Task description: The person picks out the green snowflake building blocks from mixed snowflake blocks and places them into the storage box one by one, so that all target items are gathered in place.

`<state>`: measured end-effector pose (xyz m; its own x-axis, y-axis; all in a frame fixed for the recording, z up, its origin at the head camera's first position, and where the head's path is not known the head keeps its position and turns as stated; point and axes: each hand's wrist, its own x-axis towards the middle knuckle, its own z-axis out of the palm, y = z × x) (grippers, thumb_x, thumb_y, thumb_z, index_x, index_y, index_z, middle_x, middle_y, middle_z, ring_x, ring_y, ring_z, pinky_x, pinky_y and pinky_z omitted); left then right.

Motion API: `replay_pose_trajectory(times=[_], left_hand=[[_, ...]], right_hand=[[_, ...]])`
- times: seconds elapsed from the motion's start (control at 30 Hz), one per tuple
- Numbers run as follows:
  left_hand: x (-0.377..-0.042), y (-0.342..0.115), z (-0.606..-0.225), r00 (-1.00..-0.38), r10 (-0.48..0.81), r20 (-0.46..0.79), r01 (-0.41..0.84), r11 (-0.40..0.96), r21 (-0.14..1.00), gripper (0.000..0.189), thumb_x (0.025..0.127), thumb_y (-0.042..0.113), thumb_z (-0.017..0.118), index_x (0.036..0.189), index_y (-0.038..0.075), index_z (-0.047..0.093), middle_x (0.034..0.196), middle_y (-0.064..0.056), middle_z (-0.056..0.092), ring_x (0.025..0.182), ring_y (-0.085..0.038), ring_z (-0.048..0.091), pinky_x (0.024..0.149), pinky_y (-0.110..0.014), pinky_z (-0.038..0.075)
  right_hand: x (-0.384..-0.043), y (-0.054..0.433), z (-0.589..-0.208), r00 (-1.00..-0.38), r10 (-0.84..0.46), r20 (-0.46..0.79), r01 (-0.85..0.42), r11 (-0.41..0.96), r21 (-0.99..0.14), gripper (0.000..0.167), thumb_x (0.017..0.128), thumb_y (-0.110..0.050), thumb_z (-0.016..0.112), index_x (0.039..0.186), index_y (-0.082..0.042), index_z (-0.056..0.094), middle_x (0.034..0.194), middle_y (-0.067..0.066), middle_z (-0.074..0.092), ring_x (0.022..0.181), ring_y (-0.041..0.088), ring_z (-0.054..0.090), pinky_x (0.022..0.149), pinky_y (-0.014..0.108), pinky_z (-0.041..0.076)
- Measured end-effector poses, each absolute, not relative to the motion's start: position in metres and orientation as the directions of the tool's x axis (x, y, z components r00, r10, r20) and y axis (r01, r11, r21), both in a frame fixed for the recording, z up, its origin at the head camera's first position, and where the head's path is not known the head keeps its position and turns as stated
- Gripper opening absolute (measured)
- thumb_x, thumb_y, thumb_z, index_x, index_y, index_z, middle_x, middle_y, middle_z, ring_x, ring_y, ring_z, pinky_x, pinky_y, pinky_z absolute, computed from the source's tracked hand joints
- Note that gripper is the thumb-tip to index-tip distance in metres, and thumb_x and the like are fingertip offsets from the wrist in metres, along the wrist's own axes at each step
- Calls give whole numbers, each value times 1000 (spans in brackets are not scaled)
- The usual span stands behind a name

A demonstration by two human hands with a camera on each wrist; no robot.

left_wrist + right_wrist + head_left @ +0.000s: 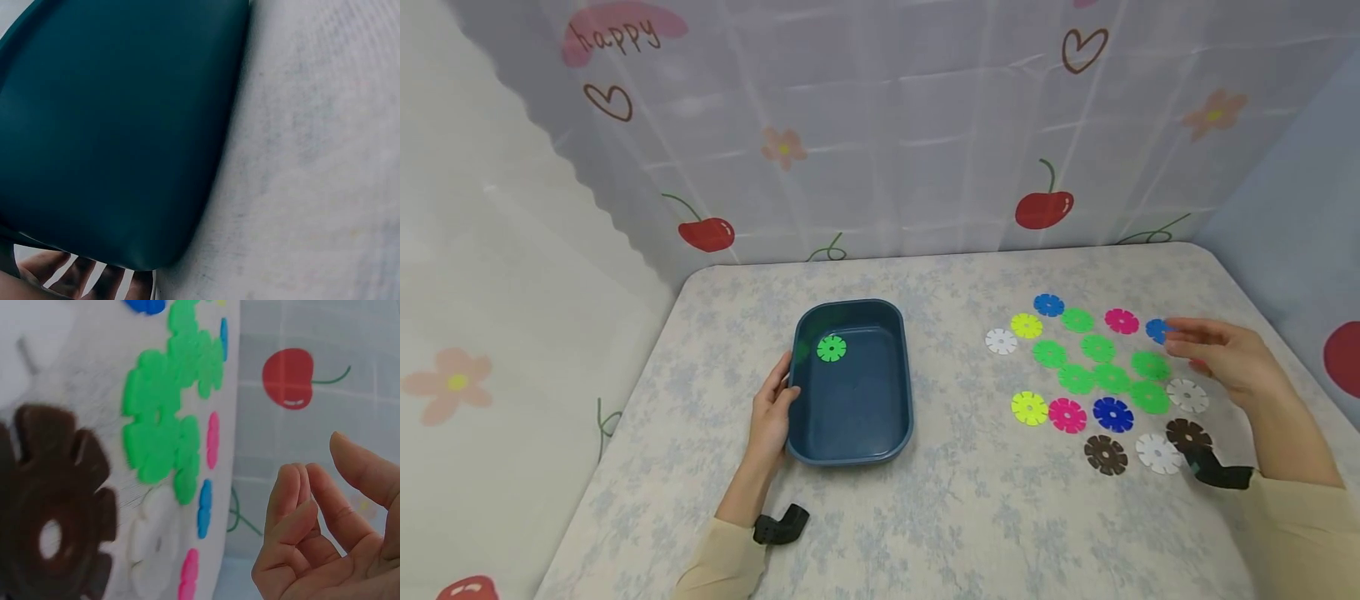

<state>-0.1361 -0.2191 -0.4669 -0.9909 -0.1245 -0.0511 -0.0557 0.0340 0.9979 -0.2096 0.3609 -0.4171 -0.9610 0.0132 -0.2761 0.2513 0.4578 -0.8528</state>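
Note:
My left hand [770,408] holds the left wall of a dark blue plastic tub [895,433], thumb over the rim and fingers along the outside. The left wrist view shows the tub's outer wall [125,137] with fingertips beside it. One green notched disc [831,348] lies inside the tub. Over the far right of the scattered discs hovers my right hand [1232,358], fingers loosely bent, thumb apart, nothing between them. Nearest to it are a blue notched disc [1156,331], partly covered in the head view, and a pink disc [189,575] mostly hidden there.
Several green notched discs [1111,378] lie bunched together, some overlapping. Around them are yellow [1029,408], pink, blue, white and brown discs [1106,455]. A patterned cloth [955,517] covers the table, and a printed curtain [910,150] hangs behind its far edge.

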Motion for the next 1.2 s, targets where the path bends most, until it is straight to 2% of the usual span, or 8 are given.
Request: replay_pose_trajectory(times=[0.57, 0.77, 0.87, 0.97, 1.03, 1.07, 1.13, 1.2], left_hand=[[-135, -219, -468, -991, -124, -48, -53, 37, 998, 57, 102, 6, 38, 156, 19, 27, 161, 1, 24, 145, -25, 29, 115, -46, 25], [-135, -219, -468, -992, -123, -43, -49, 42, 998, 57, 102, 6, 37, 156, 19, 27, 161, 1, 24, 145, -25, 30, 114, -45, 26], [-135, -219, -467, -992, -121, -47, -53, 43, 998, 57, 102, 6, 37, 156, 20, 27, 161, 2, 24, 145, -23, 31, 111, -37, 29], [-135, -219, -467, -991, -121, -52, -57, 43, 997, 57, 102, 6, 37, 156, 20, 27, 161, 3, 24, 145, -22, 31, 107, -30, 31], [-135, -219, -467, -991, -120, -52, -57, 42, 997, 57, 102, 6, 37, 156, 20, 27, 161, 3, 24, 145, -22, 31, 107, -30, 30], [-135, -219, -468, -991, -120, -51, -56, 41, 998, 57, 102, 5, 37, 156, 20, 27, 161, 2, 24, 145, -23, 31, 109, -32, 30], [-135, -220, -468, -992, -118, -47, -52, 39, 998, 57, 102, 5, 37, 156, 20, 27, 162, 2, 24, 145, -23, 30, 111, -37, 28], [-136, -220, -468, -993, -113, -42, -47, 39, 998, 57, 102, 5, 37, 156, 19, 26, 162, 2, 24, 145, -24, 30, 113, -42, 26]], right_hand=[[-212, 376, -455, -952, 116, -283, 301, 518, -801, 24, 91, -35, 68, 112, -35, 56, 79, -42, 51, 74, -13, 51, 65, 21, 45], [-214, 377, -463, -953, 147, -265, 301, 568, -766, 49, 90, -39, 68, 128, -12, 55, 77, -43, 48, 78, -8, 46, 63, 22, 42], [-215, 377, -467, -956, 149, -253, 291, 604, -742, 67, 89, -42, 69, 136, 1, 49, 78, -42, 44, 87, 0, 45, 72, 29, 45], [-216, 375, -470, -963, 130, -236, 264, 631, -729, 77, 88, -44, 69, 140, 6, 44, 88, -32, 48, 101, 19, 49, 88, 48, 45], [-217, 373, -472, -968, 116, -222, 242, 657, -714, 78, 88, -43, 70, 141, 8, 43, 102, -12, 59, 109, 33, 47, 91, 55, 42], [-217, 372, -472, -970, 107, -216, 231, 670, -705, 79, 88, -42, 70, 140, 10, 43, 110, -1, 60, 112, 38, 46, 90, 55, 43], [-217, 370, -473, -974, 97, -205, 213, 702, -680, 77, 88, -41, 71, 139, 10, 45, 125, 20, 55, 115, 44, 45, 82, 42, 46], [-216, 368, -472, -975, 95, -200, 206, 722, -661, 75, 87, -40, 71, 137, 10, 46, 132, 33, 47, 114, 45, 46, 74, 32, 44]])
